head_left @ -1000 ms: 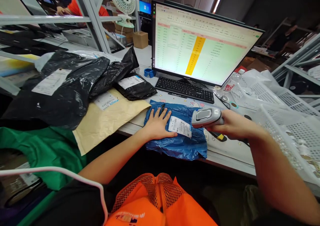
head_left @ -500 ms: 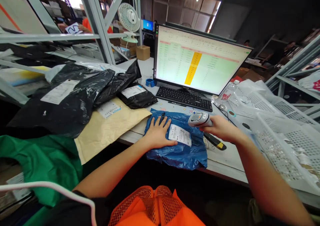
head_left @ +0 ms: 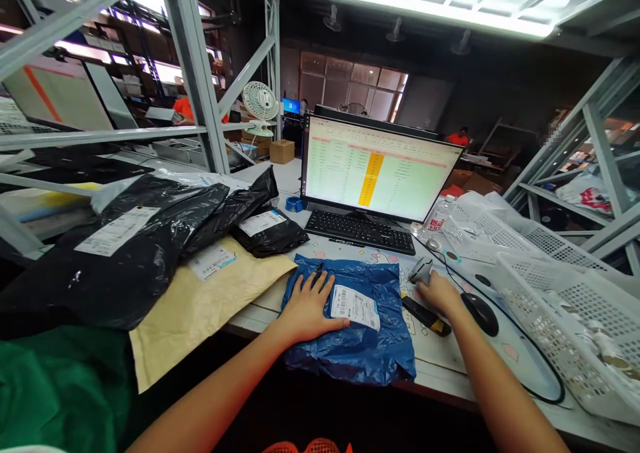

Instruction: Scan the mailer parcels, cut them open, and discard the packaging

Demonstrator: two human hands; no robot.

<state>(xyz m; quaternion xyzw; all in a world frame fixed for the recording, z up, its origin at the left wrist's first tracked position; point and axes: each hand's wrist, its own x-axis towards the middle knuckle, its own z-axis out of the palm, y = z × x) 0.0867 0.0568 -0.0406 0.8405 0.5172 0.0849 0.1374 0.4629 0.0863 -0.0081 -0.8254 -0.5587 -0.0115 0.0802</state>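
Label (head_left: 355,307) on blue mailer (head_left: 350,356): white, rectangular, barcode at left end, fine print unreadable. Mailer is crinkled glossy plastic, flat on the surface (head_left: 443,363) in front of the keyboard (head_left: 360,231). Left hand (head_left: 309,313) flat on it, fingers spread wide, thumb touching label edge. Right hand (head_left: 440,294) closed around grey scanner (head_left: 421,270), just right of mailer, near black-and-yellow knife (head_left: 427,316). Monitor (head_left: 387,166) shows a spreadsheet with an orange column, text too small. White perforated plastic basket (head_left: 525,326) far right.
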